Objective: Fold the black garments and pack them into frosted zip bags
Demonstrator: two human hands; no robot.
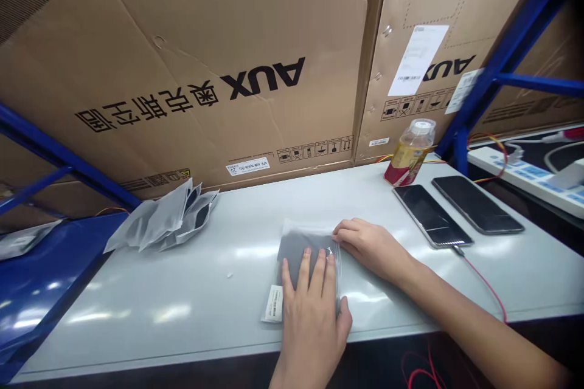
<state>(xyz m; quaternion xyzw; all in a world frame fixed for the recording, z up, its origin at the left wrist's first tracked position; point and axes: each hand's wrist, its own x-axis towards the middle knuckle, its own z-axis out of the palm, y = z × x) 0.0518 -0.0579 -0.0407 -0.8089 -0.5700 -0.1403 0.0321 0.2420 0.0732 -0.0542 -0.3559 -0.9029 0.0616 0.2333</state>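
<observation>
A translucent frosted zip bag (292,248) with something dark and flat inside lies on the grey shelf near its front edge. At the bag's lower left corner shows a white barcode label (274,302). Flat on top of the bag rests my left hand (314,310), its fingers stretched out and spread. My right hand (365,246) has its fingers closed at the bag's upper right corner, by the zip edge, pinching it. Part of the bag is hidden under my left hand.
Several similar bags (168,219) are piled at the left. A drink bottle (410,152), two phones (433,216), one with a red cable (486,282), and a power strip (524,176) are at the right. Large cartons (191,24) stand behind, between blue posts (502,55).
</observation>
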